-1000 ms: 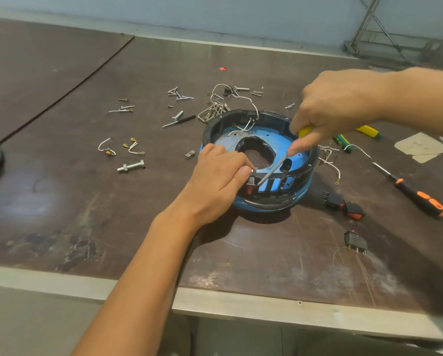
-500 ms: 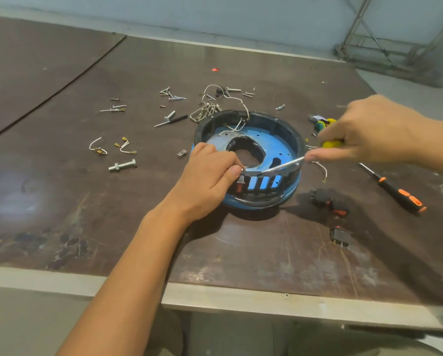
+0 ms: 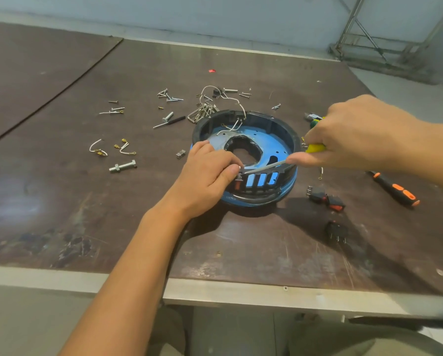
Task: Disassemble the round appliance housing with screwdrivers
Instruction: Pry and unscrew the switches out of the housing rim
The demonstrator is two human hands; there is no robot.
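Right hand [image 3: 354, 134] grips the yellow-handled screwdriver [image 3: 266, 167]; left hand [image 3: 207, 173] curls over the housing [image 3: 287, 140] rim.

The left hand [image 3: 207, 176] is gripping the near-left rim of the round housing [image 3: 279, 140] while the right hand [image 3: 354, 134], at the housing's right side, is holding a yellow-handled screwdriver [image 3: 266, 167] with its shaft reaching across the near rim to the left thumb, and an orange-and-black screwdriver [image 3: 395, 187] is lying to the housing's right.
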